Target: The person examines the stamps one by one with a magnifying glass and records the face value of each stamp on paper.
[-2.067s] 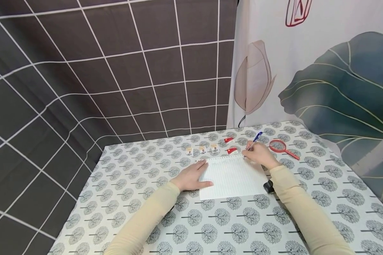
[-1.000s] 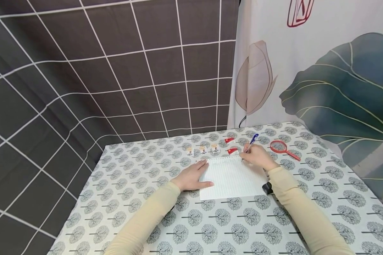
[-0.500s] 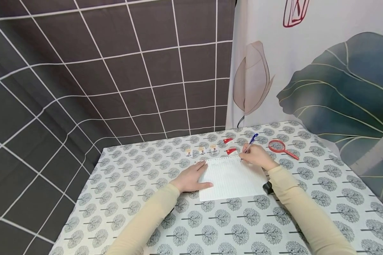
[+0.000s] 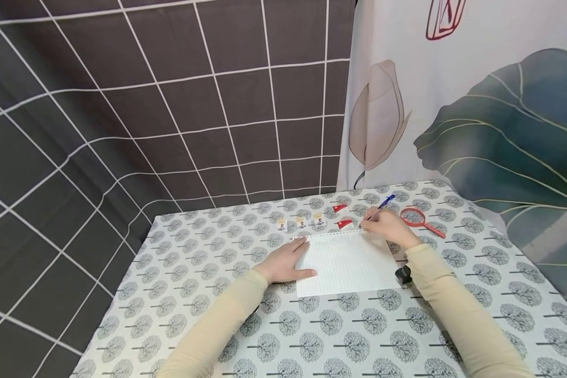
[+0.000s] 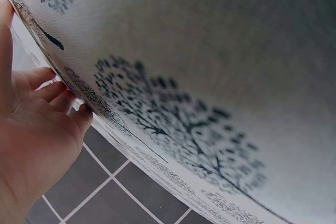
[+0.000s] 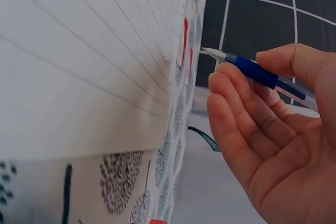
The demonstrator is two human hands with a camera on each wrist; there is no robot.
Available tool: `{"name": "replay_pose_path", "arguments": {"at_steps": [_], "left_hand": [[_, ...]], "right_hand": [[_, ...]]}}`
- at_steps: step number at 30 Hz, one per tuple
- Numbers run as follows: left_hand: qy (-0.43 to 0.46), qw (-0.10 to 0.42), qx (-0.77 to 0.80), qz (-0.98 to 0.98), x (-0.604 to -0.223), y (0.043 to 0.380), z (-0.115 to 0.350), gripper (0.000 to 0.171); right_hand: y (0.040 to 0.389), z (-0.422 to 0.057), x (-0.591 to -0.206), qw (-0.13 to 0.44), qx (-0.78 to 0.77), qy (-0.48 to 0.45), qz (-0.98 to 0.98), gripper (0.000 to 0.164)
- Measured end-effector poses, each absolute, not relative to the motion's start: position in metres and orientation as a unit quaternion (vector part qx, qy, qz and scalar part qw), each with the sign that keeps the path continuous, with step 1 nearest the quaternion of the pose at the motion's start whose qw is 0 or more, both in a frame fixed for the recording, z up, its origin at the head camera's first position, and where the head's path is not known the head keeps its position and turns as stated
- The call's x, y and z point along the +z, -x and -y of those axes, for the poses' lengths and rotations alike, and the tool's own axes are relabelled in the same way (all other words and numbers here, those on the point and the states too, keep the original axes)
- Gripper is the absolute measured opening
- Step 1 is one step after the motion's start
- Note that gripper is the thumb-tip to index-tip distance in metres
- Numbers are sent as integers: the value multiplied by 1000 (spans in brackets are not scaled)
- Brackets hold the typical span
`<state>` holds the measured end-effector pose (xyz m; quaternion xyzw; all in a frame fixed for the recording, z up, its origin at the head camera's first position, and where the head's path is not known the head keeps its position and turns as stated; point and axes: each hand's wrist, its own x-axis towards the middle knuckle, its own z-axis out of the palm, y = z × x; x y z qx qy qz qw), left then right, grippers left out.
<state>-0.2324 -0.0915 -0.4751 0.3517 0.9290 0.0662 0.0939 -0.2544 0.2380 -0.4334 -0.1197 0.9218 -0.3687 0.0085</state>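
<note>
A white lined sheet of paper [image 4: 345, 265] with a perforated top edge lies on the table. My left hand [image 4: 283, 261] rests spread over its left edge, thumb out across the sheet. My right hand [image 4: 388, 229] pinches a blue ballpoint pen [image 4: 386, 201] between thumb and fingers near the sheet's upper right corner. The pen leans far over to the right, its tip close to the top edge. In the right wrist view the blue grip of the pen [image 6: 257, 72] shows, with the tip apart from the paper. The left wrist view catches the palm [image 5: 39, 140] and the tablecloth.
Beyond the paper lie two red-and-white pieces [image 4: 345, 224] and three small picture cards [image 4: 301, 222]. A red magnifying glass [image 4: 432, 229] is right of my right hand. The tree-print tablecloth [image 4: 193, 302] reaches back to a dark gridded curtain [image 4: 236, 100].
The right hand has shifted slightly right and away, and the pen has tipped from steep to a lower slant, its tip leaving its earlier spot on the paper. My left hand has stayed put.
</note>
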Motion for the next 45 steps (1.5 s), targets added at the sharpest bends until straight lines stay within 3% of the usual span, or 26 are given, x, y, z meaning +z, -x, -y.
{"name": "replay_pose_path", "arguments": {"at_steps": [12,19,29,45], "left_hand": [[-350,94,68,-929,-477,231,92,95],[-351,92,69,-929,-476,231,92,94],[-343,99,77,-931,-474,227,91,94],[-345,87,73,-932,-476,229,90,93]], "right_hand": [[251,-254,-426,-43,-384,149,-910,15],[251,-266,-424,-73,-354,171,-916,17],[245,-281,-422,-65,-408,212,-886,15],[240,-300,-429,-135,-421,331,-834,25]]}}
